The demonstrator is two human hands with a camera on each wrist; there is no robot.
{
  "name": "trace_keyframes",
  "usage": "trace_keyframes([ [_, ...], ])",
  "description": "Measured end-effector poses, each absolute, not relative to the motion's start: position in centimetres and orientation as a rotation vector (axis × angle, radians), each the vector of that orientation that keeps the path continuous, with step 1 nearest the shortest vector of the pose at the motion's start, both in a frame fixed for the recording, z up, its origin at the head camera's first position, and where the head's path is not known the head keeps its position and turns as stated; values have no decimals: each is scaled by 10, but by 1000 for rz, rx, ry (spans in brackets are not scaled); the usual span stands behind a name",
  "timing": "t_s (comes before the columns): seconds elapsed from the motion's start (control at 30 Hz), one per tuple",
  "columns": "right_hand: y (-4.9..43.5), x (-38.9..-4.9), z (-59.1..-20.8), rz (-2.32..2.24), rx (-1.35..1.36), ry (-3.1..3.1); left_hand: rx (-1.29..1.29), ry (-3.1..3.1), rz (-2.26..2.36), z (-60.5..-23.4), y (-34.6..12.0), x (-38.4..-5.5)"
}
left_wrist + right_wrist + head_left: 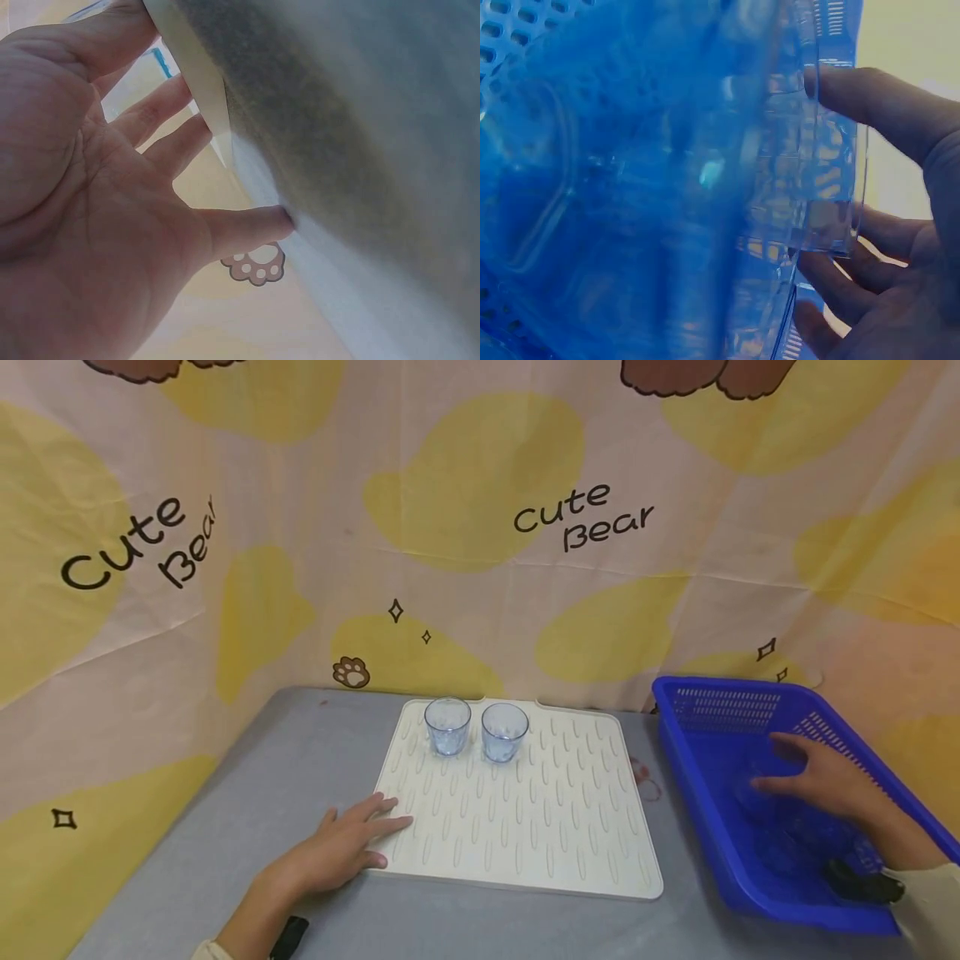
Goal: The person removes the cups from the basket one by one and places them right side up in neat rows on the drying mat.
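Observation:
My left hand [330, 852] rests at the left edge of a white ridged drying mat [525, 810], fingers spread, fingertips touching it. The left wrist view shows the same hand [112, 172] with its fingers straight against the mat's side. Over to the right, my right hand [825, 777] is inside a blue plastic basket [690, 793], thumb and fingers around a clear drinking glass [831, 165]. Other clear glasses [795, 843] lie in the basket near it, partly hard to make out. Two bluish glasses, a left one [447, 731] and a right one [504, 735], stand upright at the mat's back.
The basket stands on the grey tabletop [300, 760] to the right of the mat, with perforated raised walls. A printed cloth [465, 593] hangs behind the table and along its left side. Black straps [862, 885] sit at both wrists.

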State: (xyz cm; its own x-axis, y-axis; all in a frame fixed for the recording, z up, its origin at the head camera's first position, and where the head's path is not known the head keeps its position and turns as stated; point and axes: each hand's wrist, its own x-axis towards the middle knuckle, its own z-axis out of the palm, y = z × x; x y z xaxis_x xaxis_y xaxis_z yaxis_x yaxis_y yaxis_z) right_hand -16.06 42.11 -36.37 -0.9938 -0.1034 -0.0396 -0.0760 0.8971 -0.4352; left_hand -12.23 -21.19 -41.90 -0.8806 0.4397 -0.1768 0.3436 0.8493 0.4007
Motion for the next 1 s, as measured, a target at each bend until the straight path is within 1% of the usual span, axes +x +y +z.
trace_keyframes([
  [0.17, 414, -161, -356, -730, -137, 3015, 611, 2771, 528, -417, -212, -123],
  [0.5, 407, -154, -357, -790, -150, 3026, 637, 2778, 510, -420, -213, -120],
  [1.0, 393, -144, -338, -846, -175, 3051, 631, 2781, 509, -422, -213, -124],
])
